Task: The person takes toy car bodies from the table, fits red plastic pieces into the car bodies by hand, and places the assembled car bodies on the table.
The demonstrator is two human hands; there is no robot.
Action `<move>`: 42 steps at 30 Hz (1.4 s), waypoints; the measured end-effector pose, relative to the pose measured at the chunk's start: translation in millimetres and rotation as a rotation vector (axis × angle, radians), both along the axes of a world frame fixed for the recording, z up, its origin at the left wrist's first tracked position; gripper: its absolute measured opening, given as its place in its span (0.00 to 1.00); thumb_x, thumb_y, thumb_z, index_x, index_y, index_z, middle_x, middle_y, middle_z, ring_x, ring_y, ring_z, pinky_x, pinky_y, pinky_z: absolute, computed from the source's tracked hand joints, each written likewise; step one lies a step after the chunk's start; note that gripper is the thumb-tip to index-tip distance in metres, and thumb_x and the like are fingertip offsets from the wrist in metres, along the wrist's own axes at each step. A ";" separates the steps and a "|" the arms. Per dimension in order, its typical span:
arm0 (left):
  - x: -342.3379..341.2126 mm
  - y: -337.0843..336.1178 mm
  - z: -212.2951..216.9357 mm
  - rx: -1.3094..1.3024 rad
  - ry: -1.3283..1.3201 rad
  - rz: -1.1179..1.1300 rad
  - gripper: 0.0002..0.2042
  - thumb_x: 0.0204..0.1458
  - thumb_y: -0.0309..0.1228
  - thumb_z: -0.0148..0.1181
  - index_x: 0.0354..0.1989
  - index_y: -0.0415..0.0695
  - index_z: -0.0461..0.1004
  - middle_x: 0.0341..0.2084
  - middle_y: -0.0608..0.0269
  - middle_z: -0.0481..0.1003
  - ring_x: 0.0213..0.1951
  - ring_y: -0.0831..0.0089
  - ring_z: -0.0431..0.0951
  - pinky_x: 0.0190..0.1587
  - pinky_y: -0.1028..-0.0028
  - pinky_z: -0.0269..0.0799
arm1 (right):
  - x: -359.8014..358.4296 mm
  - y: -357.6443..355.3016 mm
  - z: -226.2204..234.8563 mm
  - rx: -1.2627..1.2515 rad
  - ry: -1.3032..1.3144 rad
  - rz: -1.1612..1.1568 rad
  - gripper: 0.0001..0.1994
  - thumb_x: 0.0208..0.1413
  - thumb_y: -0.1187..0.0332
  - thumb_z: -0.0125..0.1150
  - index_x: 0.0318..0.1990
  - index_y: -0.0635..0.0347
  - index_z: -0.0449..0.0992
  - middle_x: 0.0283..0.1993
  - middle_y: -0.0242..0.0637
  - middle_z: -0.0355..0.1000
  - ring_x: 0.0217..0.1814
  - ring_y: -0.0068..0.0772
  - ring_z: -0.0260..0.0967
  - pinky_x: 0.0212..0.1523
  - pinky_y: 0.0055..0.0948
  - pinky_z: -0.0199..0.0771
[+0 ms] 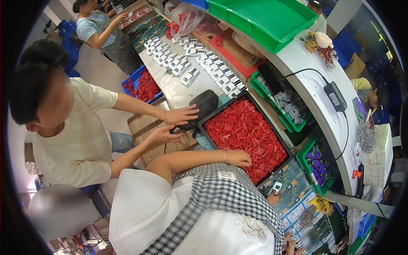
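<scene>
My bare left arm, with a thin bracelet, reaches across to a black bin heaped with small red strips. My left hand lies at the bin's near edge against the strips. Its fingers are curled together, and anything inside them is hidden. Beyond the edge of my checkered apron, part of my right hand shows. It grips a small white car-shaped piece with a dark window. My right forearm is hidden behind the apron.
At left a person reaches over a black rounded object. Rows of white car-shaped pieces lie on the table beyond. A blue crate, green trays and a curved white shelf surround the bench. Other hands work at lower right.
</scene>
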State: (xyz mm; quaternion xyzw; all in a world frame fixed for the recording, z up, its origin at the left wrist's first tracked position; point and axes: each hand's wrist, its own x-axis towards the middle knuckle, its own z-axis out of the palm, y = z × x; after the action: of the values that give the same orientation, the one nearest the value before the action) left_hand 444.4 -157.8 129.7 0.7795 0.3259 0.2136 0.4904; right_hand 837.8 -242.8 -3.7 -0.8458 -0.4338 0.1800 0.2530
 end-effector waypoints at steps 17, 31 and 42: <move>9.4 -3.7 91.5 0.697 0.215 0.088 0.20 0.42 0.34 0.58 0.47 0.45 0.69 0.53 0.53 0.64 0.58 0.54 0.59 0.59 0.56 0.56 | -97.1 42.4 181.7 -0.203 0.653 0.377 0.17 0.50 0.65 0.58 0.43 0.69 0.72 0.34 0.34 0.71 0.35 0.23 0.65 0.37 0.22 0.64; -126.6 -35.7 44.8 -0.265 -0.059 0.732 0.10 0.48 0.29 0.59 0.39 0.40 0.74 0.25 0.59 0.76 0.28 0.69 0.77 0.32 0.72 0.70 | -278.5 126.0 138.8 0.018 0.289 0.962 0.14 0.51 0.61 0.58 0.42 0.59 0.75 0.40 0.45 0.72 0.43 0.44 0.71 0.43 0.35 0.71; -168.8 -66.9 50.8 -0.745 -0.650 0.967 0.18 0.59 0.40 0.48 0.48 0.38 0.70 0.37 0.65 0.75 0.37 0.80 0.74 0.40 0.79 0.70 | -293.3 116.1 113.9 0.086 -0.280 1.196 0.10 0.49 0.70 0.58 0.41 0.55 0.74 0.44 0.41 0.65 0.45 0.45 0.67 0.37 0.40 0.72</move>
State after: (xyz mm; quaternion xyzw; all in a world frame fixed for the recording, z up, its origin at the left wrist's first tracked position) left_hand 275.6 -224.7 180.5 0.2229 0.5251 0.5047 0.6480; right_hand 544.4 -126.7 110.1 -0.4606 -0.8690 0.1605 0.0828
